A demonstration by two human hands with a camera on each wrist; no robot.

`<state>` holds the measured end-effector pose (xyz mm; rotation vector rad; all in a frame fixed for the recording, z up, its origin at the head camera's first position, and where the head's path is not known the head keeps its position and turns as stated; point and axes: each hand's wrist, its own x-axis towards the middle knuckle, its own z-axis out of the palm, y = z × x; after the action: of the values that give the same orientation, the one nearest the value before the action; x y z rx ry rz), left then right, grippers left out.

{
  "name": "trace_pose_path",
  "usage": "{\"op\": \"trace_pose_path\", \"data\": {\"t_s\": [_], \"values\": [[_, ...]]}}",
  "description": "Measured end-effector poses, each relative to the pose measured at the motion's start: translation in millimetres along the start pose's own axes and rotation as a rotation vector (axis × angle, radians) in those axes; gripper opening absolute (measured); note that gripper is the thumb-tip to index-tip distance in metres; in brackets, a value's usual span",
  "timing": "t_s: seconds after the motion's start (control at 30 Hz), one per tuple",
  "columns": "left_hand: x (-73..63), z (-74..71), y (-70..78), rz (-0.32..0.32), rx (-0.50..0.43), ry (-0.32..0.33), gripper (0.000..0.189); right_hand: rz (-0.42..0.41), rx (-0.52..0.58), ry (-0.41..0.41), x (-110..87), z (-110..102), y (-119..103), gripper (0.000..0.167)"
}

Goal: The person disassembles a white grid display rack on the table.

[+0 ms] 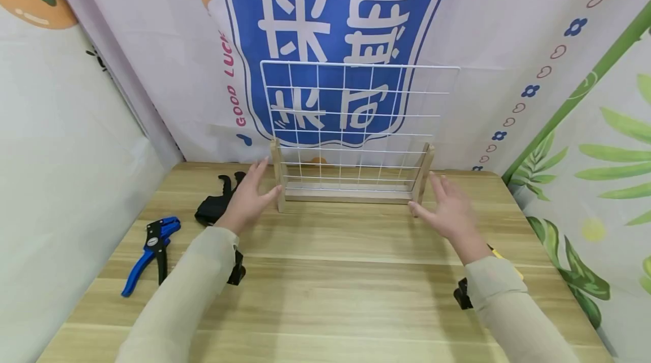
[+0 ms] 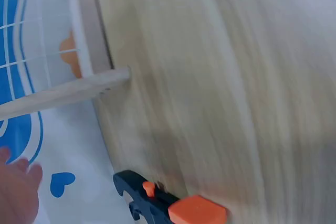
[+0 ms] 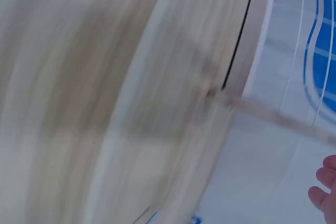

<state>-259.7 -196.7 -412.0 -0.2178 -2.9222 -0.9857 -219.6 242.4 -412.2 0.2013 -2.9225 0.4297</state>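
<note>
Wood-grain table [image 1: 325, 306] is filling the lower view, w/ a wooden stand [image 1: 351, 200] standing nr its back edge & holding a white wire grid [image 1: 344, 113] upright. Both sleeved arms [image 1: 175, 295] are reaching fwd, 1 on each side. L hand [image 1: 249, 190] is hovering by the L post [image 1: 277, 168], fingers pointing fwd, thumb angling in toward the wood; R hand [image 1: 450, 210] is mirroring that by the R post [image 1: 425, 171]. Both grips are gaping, thumbs well apart from fingers, clamping nothing; the stand is sitting btwn the 2 hands. Wrist cams are showing gaps btwn fingers & posts; can't tell if either thumb is touching. Blk tool w/ orange parts [image 1: 213, 207] is lying just L of L hand, blue-handled pliers [image 1: 153, 241] farther L. Yellow item [image 1: 496, 252], mostly hidden, is poking out past R forearm.
</note>
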Motion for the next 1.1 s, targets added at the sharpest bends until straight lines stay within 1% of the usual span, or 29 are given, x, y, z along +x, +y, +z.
{"op": "trace_pose_path", "data": {"t_s": [0.07,0.2,0.3,0.37,0.47,0.67,0.77,0.9,1.0,1.1], "values": [[4.8,-2.2,2.3,0.001,-0.081,0.017,0.081,-0.04,0.035,0.035,4.5,2.1,-11.0,0.088],[17.8,-3.7,9.2,-0.013,-0.182,0.059,0.081,-0.091,0.087,0.085,14.4,6.5,-31.8,0.085],[26.0,-5.1,14.9,-0.031,-0.252,0.072,0.081,-0.105,0.132,0.073,21.8,10.5,-46.2,0.087],[29.9,-6.4,18.2,-0.035,-0.299,0.078,0.08,-0.111,0.158,0.057,26.6,13.4,-54.7,0.088],[34.4,-8.3,21.4,-0.037,-0.355,0.085,0.08,-0.114,0.18,0.056,34.4,18.7,-65.0,0.086],[42.8,-6.6,18.2,-0.073,-0.426,0.079,0.079,-0.094,0.192,0.053,49.1,29.9,-81.9,0.084],[47.9,-3.1,15.6,-0.072,-0.47,0.08,0.078,-0.089,0.211,0.057,55.4,34.7,-90.2,0.083],[53.8,1.9,16.8,-0.058,-0.524,0.092,0.075,-0.089,0.245,0.091,64.1,41.4,-100.7,0.079],[57.3,4.9,18.9,-0.062,-0.545,0.094,0.073,-0.051,0.268,0.096,69.9,45.9,-107.4,0.077],[60.3,7.1,19.0,-0.079,-0.544,0.09,0.072,0.006,0.302,0.063,74.1,47.6,-113.6,0.078]]}}
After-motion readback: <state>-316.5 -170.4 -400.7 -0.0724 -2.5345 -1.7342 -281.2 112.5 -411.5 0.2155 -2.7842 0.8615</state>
